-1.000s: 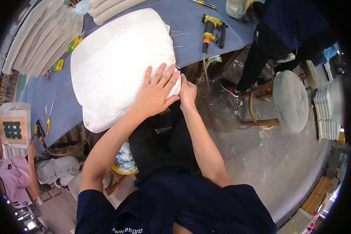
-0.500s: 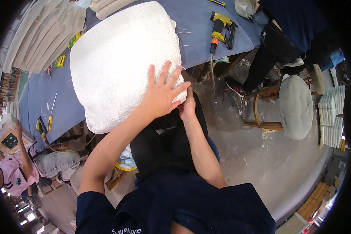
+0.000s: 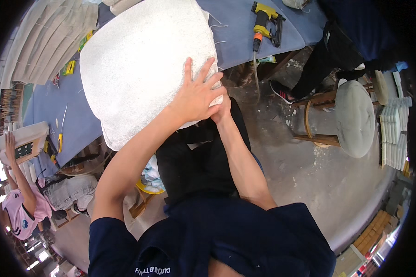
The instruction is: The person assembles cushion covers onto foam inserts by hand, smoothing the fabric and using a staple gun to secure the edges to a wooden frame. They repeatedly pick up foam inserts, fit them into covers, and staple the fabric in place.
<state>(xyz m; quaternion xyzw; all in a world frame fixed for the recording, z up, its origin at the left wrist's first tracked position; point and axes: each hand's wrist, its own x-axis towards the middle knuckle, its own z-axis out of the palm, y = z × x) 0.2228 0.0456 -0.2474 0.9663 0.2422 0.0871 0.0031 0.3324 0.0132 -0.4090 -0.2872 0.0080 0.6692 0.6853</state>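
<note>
Blue-covered table [image 3: 81, 115] supports a white cushion [image 3: 143, 60], which overhangs the near edge. Yellow-and-black air tool [image 3: 263, 23] lies at right. At left: yellow-handled screwdriver [image 3: 60, 141], small yellow item [image 3: 69, 68], layered pale fabric pieces [image 3: 51, 41].

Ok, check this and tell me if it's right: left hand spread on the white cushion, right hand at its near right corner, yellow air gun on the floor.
The place of the yellow air gun is wrong: the head view shows it on the blue table. The rest stands: left hand spread on the white cushion, right hand at its near right corner.
</note>
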